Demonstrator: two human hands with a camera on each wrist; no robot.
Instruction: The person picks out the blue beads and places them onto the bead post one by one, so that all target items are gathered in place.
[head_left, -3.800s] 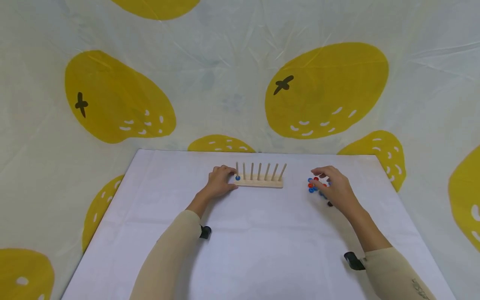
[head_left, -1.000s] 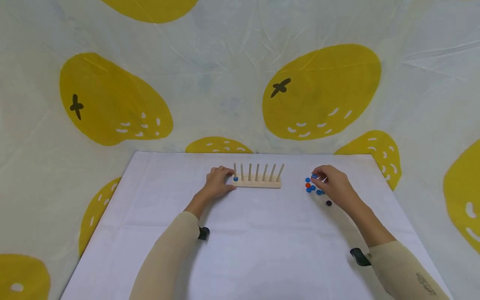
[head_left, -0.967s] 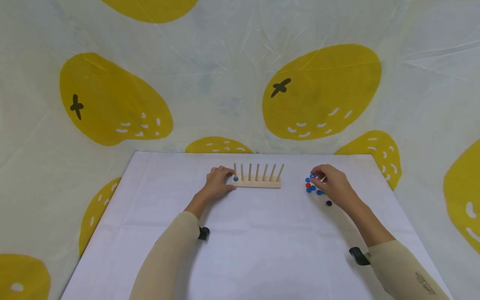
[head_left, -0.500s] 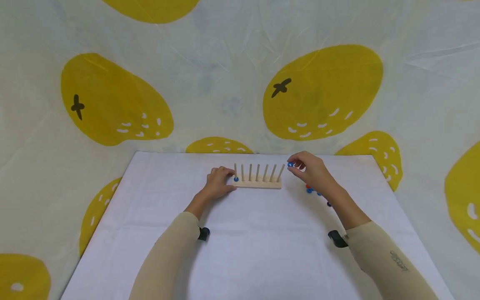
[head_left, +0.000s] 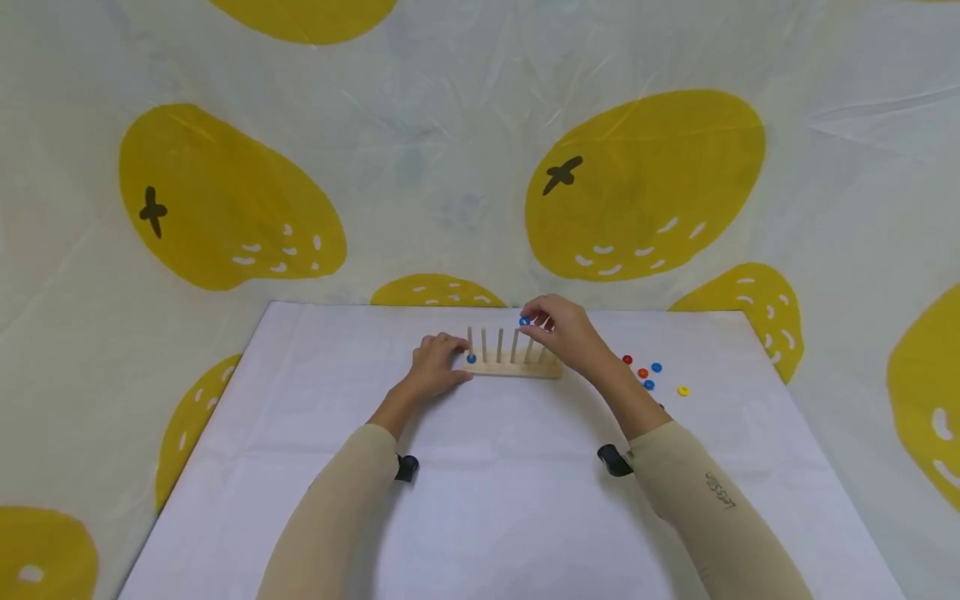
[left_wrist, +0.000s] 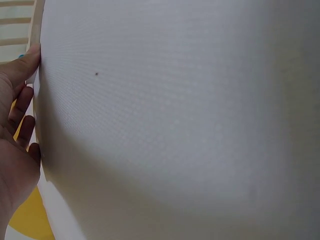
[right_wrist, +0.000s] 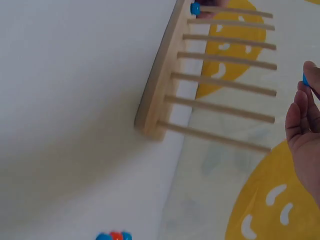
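A wooden peg stand (head_left: 517,369) with a row of several upright pegs is near the table's back edge. One blue bead (head_left: 471,359) sits low on its leftmost peg. My left hand (head_left: 435,367) grips the stand's left end between thumb and fingers; the left wrist view shows the thumb (left_wrist: 27,65) along the base. My right hand (head_left: 566,333) pinches another blue bead (head_left: 524,321) above the stand, near the tops of the middle pegs, and covers part of the right-hand pegs. In the right wrist view that bead (right_wrist: 305,79) is level with the peg tips, apart from them.
Loose beads lie right of the stand: a red one (head_left: 627,360), an orange one (head_left: 642,373), blue ones (head_left: 657,367) and a yellow one (head_left: 683,391). A dark bead (head_left: 662,407) is partly behind the right forearm. A fruit-print cloth (head_left: 450,167) hangs behind the white table (head_left: 495,517).
My right hand has picked a blue bead from the loose beads and carried it left, over the stand. More loose beads now show. The left hand has stayed on the stand.
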